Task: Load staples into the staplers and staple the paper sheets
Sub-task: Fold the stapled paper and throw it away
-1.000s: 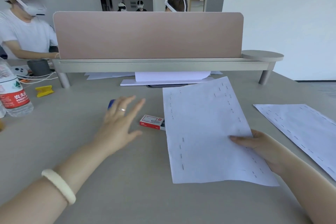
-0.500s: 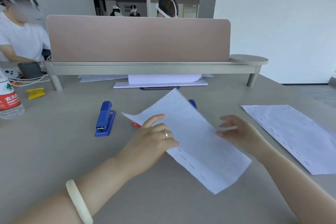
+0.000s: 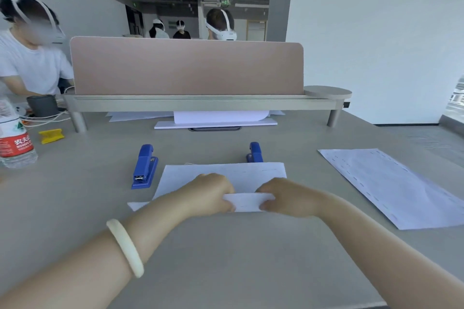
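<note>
Grey desk (image 3: 226,258) space lies in front of a pink divider (image 3: 185,68). Both hands grip the near edge of a paper sheet (image 3: 226,175) lying at the centre: the left hand (image 3: 213,193) and right hand (image 3: 288,195) each pinch a folded-up strip between them. One blue stapler (image 3: 144,167) sits just left of the sheet, a second stapler (image 3: 255,153) peeks from behind its far edge, and another sheet (image 3: 391,185) lies well apart to the right. To do this well, I judge the edges should be squared first, then held flat with one hand while the other fetches a stapler.
</note>
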Demonstrator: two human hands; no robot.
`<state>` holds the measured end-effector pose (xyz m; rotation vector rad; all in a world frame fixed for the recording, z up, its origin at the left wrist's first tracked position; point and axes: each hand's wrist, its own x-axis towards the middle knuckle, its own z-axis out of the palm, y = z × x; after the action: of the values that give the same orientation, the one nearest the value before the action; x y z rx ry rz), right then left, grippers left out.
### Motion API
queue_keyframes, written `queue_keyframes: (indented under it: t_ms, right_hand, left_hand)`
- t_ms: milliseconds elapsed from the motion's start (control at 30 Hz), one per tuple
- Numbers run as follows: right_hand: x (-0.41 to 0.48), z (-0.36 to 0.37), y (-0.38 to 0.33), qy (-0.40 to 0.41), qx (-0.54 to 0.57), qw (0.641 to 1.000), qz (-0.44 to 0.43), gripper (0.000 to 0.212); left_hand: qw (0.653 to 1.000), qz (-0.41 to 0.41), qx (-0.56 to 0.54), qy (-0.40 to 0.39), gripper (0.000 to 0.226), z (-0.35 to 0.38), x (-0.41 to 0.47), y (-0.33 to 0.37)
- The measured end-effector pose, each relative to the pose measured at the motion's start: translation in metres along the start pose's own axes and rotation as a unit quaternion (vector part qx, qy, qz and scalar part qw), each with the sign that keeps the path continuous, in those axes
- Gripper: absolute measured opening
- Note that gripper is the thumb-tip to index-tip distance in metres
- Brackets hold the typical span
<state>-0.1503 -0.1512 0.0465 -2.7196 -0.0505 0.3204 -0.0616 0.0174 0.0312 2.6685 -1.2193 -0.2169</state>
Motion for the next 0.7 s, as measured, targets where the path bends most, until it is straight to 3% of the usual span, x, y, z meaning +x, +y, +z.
queue_keyframes:
  t_ms: [133, 433, 700]
  right_hand:
    - [-0.002, -0.01, 0.006, -0.005, 0.061, 0.998, 0.001, 0.022]
    - [0.001, -0.041, 0.001, -0.012, 0.187, 0.981, -0.047, 0.022]
    - [-0.01, -0.069, -0.012, -0.028, 0.277, 0.949, -0.145, 0.013]
  left_hand:
    - [0.993, -0.016, -0.069, -0.091, 0.048, -0.016, -0.009, 0.001]
    - [0.968, 0.022, -0.225, -0.113, 0.02, -0.056, -0.024, 0.001]
    - [0.939, 0.103, -0.316, -0.092, 0.017, -0.087, -0.03, 0.002]
